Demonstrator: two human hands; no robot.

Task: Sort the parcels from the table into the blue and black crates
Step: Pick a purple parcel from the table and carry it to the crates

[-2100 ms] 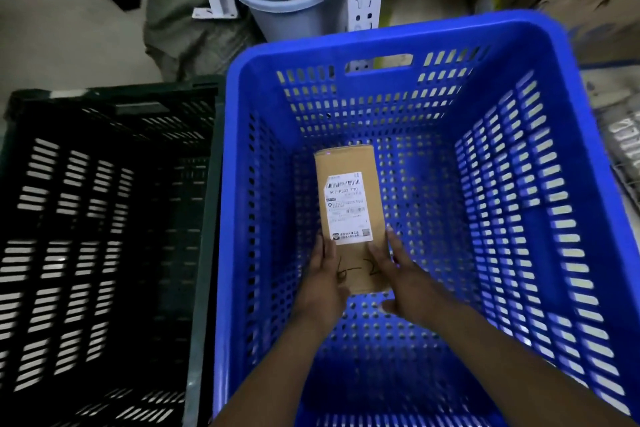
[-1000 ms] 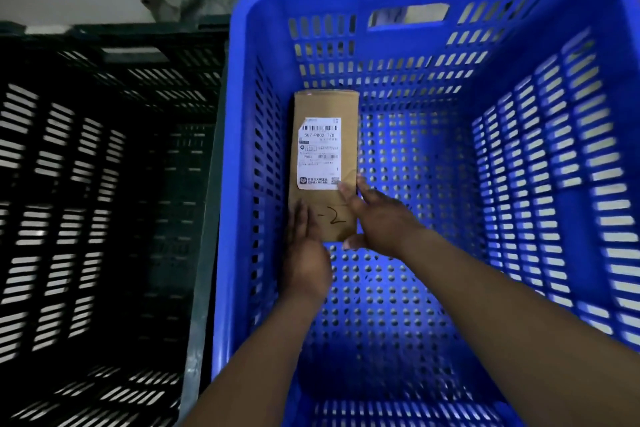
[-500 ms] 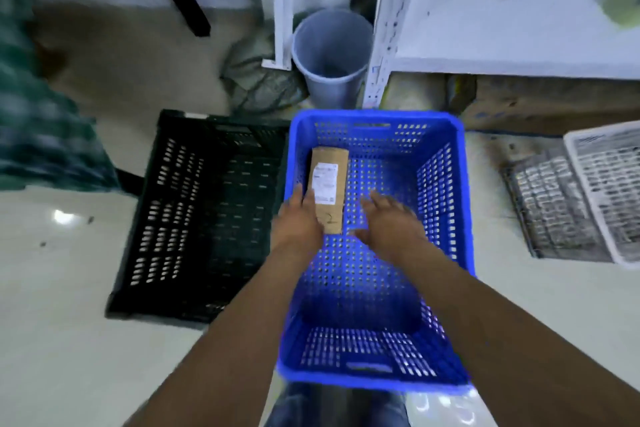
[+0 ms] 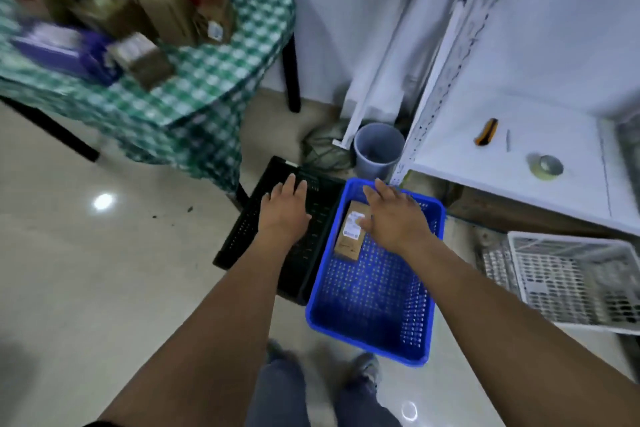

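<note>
Two crates, one parcel down, both hands loose and holding nothing
One brown parcel (image 4: 349, 234) lies flat in the blue crate (image 4: 360, 333), under the right hand (image 4: 394, 218), fingers spread; left hand (image 4: 285, 208) hovers flat-fingered over the black crate (image 4: 239, 232); blurred table (image 4: 207, 80) holds perhaps six more

Both your arms reach forward and down, forearms bare, coming in from the lower corners of the view and drawing closer toward the wrists. Your left grip (image 4: 285, 210) is palm down, back of the hand facing you, its fingers (image 4: 290, 185) straight and close together, empty. Your right grip (image 4: 394, 218) hangs about level with it and a little apart, also palm down and empty, fingers (image 4: 381, 189) extended and slightly fanned, thumb angled toward the left one. Both wrists run straight with the forearms.
</note>
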